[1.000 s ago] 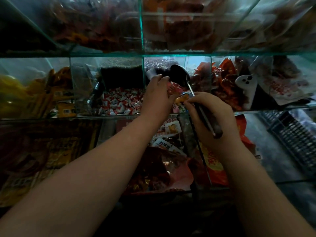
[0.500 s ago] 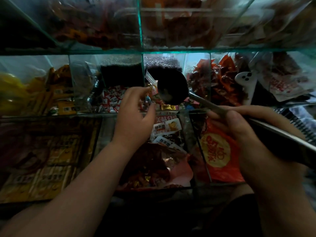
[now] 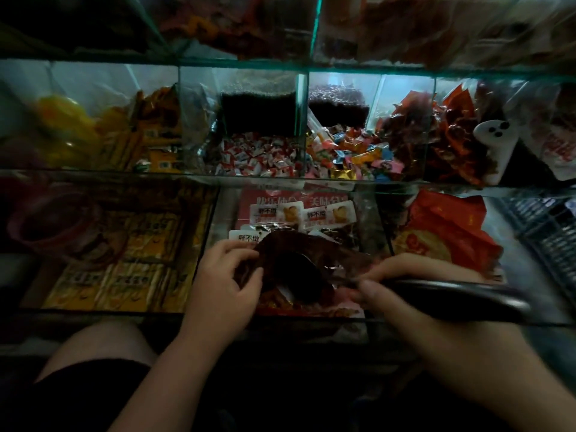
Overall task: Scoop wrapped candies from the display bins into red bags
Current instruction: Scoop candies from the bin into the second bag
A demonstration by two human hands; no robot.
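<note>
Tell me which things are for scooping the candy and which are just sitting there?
For the job:
- left hand, holding the red bag open
- right hand, gripping the scoop that dips into the bag
- mixed wrapped candies in their bin

Just lying about:
- yellow packets
- white ghost-shaped scoop

Top bins blurred, scoop load perhaps hidden

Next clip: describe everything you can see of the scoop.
The scoop is a long-handled ladle: a dark, rounded bowl and a thick black handle, blurred here. It lies nearly level, bowl to the left, inside the mouth of the dark red bag. The right hand grips the handle; the left hand holds the bag's edge. Its contents cannot be seen.
</note>
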